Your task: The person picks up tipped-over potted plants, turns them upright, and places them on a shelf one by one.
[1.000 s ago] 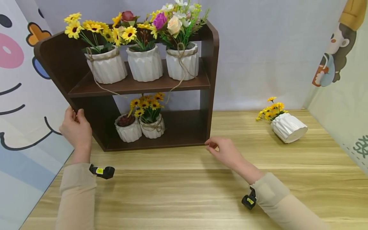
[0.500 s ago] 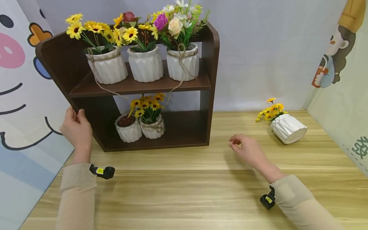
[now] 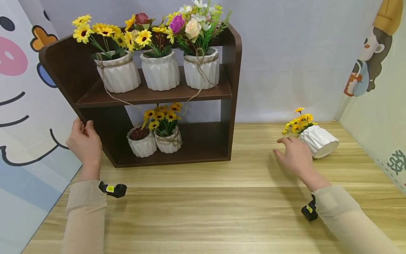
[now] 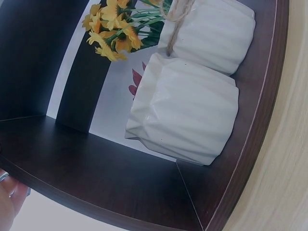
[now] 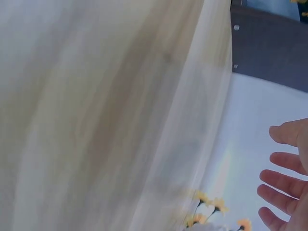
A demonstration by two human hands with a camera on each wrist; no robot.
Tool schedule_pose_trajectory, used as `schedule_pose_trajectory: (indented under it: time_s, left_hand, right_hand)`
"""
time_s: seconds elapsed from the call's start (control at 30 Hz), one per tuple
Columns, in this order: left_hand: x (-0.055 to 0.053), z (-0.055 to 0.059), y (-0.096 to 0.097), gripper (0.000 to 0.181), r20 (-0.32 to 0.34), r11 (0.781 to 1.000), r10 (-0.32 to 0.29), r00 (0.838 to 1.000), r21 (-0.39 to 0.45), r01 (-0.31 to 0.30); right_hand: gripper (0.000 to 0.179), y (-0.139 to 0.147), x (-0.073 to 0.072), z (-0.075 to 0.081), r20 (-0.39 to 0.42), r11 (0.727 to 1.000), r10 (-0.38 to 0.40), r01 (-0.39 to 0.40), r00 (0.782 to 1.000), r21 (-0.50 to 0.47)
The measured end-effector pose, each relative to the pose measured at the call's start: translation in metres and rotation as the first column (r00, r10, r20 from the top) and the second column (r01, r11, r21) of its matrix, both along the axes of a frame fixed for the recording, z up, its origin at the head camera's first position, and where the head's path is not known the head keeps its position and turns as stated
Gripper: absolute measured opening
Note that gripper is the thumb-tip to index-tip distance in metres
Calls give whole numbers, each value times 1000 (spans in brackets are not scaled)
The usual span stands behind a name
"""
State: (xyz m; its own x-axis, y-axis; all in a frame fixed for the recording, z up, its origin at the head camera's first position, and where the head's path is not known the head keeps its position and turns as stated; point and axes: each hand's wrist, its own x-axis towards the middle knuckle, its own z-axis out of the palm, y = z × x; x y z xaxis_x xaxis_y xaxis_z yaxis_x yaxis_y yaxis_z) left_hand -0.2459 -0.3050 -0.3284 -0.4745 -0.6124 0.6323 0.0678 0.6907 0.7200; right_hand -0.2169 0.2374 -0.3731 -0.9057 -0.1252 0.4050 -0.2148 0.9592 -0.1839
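Note:
In the head view my left hand (image 3: 85, 143) holds the front edge of the left side of a dark brown two-tier shelf (image 3: 153, 99). Part of that hand shows at the lower left of the left wrist view, against the panel's edge. My right hand (image 3: 295, 157) has its fingers spread and holds nothing. It is right beside a white flowerpot (image 3: 318, 141) that lies on its side, with yellow daisy-like flowers (image 3: 299, 123) pointing to the left. In the right wrist view those fingers (image 5: 284, 183) are apart, above some of the flowers.
On the upper tier stand three white pots of flowers, one with a purple rose (image 3: 177, 23). Two smaller pots share the lower tier: a succulent (image 3: 139, 133) and yellow flowers (image 3: 163, 118). Printed walls border the wood-grain table (image 3: 196, 211) left and right.
My right hand has left the shelf's lower right corner, moved right to the tipped pot and opened its fingers. The left hand has stayed at the shelf's side.

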Motion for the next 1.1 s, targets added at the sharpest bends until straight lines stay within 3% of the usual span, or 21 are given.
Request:
schedule_pose_trajectory:
  time_s: [0.5,0.73,1.1]
  left_hand:
    - [0,0,0,31,0,1000,10,1000,-11,-10]
    - [0,2,2,30,2,1000,2,1000,-29,-2]
    - [2,2,2,30,11,1000,6,1000,-28,-6]
  right_hand:
    - [49,35,-19,-2,-4,986,-166,166,986,6]
    - [53,46,-31,-8,-4,979,-206,206,979,0]
    - [74,59,-44,-6,129,954,-299,295,946,45]
